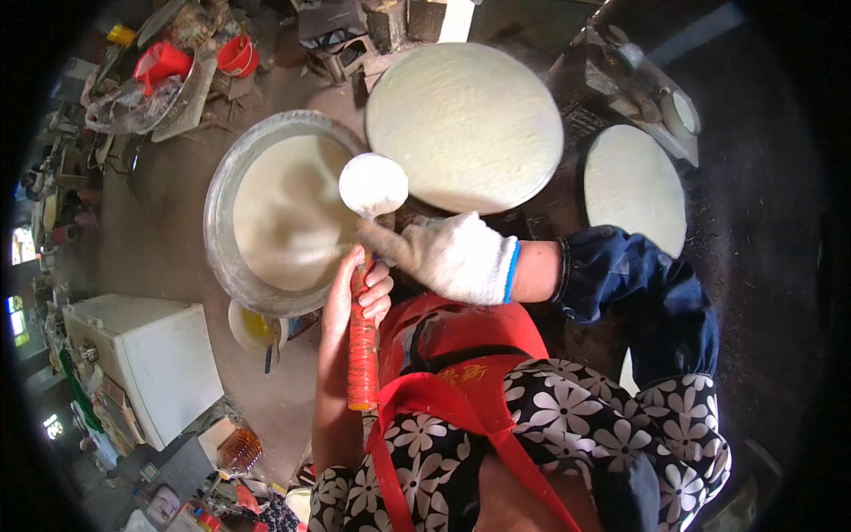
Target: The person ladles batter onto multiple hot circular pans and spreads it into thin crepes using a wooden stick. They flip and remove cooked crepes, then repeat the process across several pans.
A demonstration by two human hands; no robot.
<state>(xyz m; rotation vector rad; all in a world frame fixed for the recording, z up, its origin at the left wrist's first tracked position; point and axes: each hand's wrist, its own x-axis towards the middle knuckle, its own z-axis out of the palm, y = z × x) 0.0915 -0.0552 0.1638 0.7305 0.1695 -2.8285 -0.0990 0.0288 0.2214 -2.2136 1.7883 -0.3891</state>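
My left hand (370, 288) is wrapped round the red-bound handle of a ladle (363, 350). The ladle's bowl (373, 184), coated in white, is raised between a wide metal pot (215, 222) and a large round griddle. Pale, creamy batter (292, 213) fills much of the pot. My right hand (448, 257), in a white work glove with a blue cuff, reaches across to the ladle's neck just below the bowl. Its browned fingertips are smeared by motion, so their grip is unclear. A pale round layer (464, 129) covers the large griddle beyond that hand.
A second round pale layer (635, 186) lies at the right. Below the pot stands a small container with something yellow (255, 326). A white box-shaped appliance (151, 359) is at the left. Red containers (238, 56) sit at the far left, and concrete blocks (344, 58) behind.
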